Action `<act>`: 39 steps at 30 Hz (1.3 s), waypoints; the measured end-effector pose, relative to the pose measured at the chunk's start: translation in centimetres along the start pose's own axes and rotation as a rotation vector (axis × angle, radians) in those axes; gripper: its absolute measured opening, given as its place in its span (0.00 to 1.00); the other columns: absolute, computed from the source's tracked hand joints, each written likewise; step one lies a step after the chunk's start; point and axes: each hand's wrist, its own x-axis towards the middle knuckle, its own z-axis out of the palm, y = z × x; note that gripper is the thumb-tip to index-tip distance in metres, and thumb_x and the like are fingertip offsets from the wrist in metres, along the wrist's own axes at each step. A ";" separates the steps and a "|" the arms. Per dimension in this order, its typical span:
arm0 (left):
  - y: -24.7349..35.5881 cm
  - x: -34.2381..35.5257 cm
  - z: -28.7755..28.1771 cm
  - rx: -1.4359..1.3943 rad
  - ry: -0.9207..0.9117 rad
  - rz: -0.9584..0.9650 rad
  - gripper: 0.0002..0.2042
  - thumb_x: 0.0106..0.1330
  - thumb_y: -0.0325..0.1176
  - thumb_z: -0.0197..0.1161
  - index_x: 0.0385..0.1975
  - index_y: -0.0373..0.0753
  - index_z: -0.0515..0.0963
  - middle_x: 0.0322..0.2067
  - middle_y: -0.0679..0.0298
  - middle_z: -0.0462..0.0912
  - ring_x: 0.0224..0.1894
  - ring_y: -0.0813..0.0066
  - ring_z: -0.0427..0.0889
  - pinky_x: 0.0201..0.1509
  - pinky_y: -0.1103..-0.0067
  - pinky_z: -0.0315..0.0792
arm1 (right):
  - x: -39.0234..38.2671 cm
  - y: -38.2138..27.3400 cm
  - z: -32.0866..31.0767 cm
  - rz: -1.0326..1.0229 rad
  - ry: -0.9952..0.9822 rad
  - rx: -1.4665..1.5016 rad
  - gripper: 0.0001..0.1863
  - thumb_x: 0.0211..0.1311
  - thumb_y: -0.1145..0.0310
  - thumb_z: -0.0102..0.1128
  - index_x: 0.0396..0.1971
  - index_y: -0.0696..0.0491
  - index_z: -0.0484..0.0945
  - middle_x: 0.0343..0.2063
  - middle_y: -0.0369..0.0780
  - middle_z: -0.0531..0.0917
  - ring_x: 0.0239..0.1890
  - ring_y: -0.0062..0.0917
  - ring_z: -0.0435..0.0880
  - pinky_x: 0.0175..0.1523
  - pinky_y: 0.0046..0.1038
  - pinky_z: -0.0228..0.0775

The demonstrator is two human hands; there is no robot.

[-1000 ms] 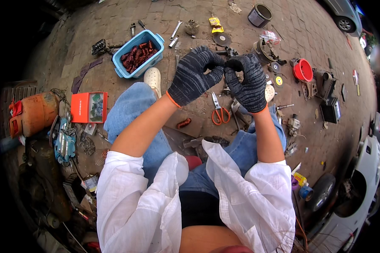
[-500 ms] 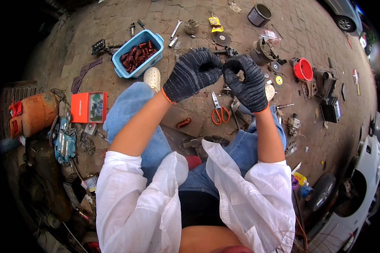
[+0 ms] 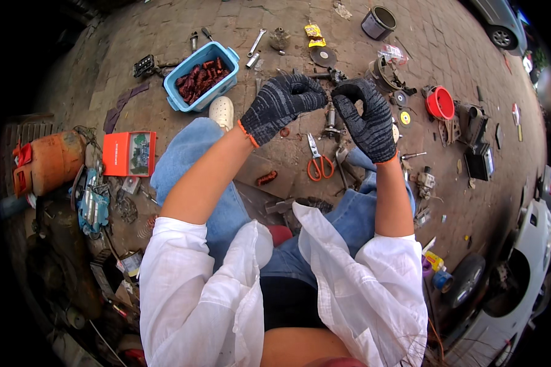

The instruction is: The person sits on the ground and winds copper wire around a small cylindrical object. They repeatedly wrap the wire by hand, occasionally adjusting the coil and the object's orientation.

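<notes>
While the gloved left hand (image 3: 283,107) curls with thumb and fingertips drawn together, the right hand (image 3: 375,125), just apart from it, bends into a loop; whether either pinches anything cannot be told. Between them and slightly nearer, a metal rod (image 3: 331,125) lies on the ground, with orange-handled scissors (image 3: 318,165) nearer still. Left of the scissors, a dark red piece (image 3: 266,178) rests on a plate (image 3: 250,169). Farther off to the left, past a cream shoe (image 3: 221,111), a blue bin (image 3: 209,101) holds similar pieces.
</notes>
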 end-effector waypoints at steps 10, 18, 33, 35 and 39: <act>-0.5 -0.1 0.3 -0.012 0.145 0.067 0.10 0.57 0.30 0.61 0.37 0.35 0.77 0.31 0.66 0.80 0.32 0.84 0.75 0.38 0.85 0.69 | 0.0 0.1 0.7 -0.113 -0.032 -0.108 0.08 0.48 0.78 0.59 0.31 0.57 0.76 0.28 0.41 0.76 0.34 0.31 0.76 0.42 0.28 0.67; -0.1 -0.1 0.5 -0.119 0.160 0.052 0.12 0.58 0.31 0.61 0.40 0.34 0.76 0.32 0.66 0.80 0.31 0.84 0.75 0.35 0.87 0.69 | -0.1 0.3 0.9 -0.122 0.009 -0.116 0.08 0.49 0.79 0.59 0.32 0.58 0.76 0.29 0.41 0.76 0.33 0.27 0.76 0.41 0.25 0.68; -0.4 -0.3 0.3 -0.142 0.159 0.057 0.12 0.60 0.34 0.59 0.40 0.36 0.76 0.34 0.68 0.79 0.32 0.85 0.74 0.33 0.86 0.68 | 0.0 0.2 1.2 -0.031 0.083 -0.039 0.08 0.48 0.76 0.59 0.31 0.56 0.76 0.27 0.42 0.77 0.30 0.29 0.78 0.38 0.25 0.70; -0.2 -0.3 0.3 -0.115 0.170 0.056 0.11 0.60 0.34 0.59 0.40 0.36 0.76 0.33 0.67 0.79 0.32 0.85 0.74 0.32 0.86 0.68 | -0.1 0.2 1.2 0.020 0.103 0.015 0.08 0.48 0.75 0.59 0.31 0.57 0.75 0.27 0.42 0.77 0.29 0.29 0.77 0.38 0.25 0.70; -0.2 -0.2 0.4 -0.106 0.170 0.057 0.11 0.60 0.34 0.59 0.39 0.36 0.76 0.33 0.67 0.79 0.31 0.84 0.74 0.31 0.86 0.68 | -0.1 0.2 1.1 0.026 0.099 0.025 0.08 0.49 0.75 0.59 0.31 0.57 0.75 0.27 0.42 0.77 0.30 0.28 0.78 0.38 0.24 0.70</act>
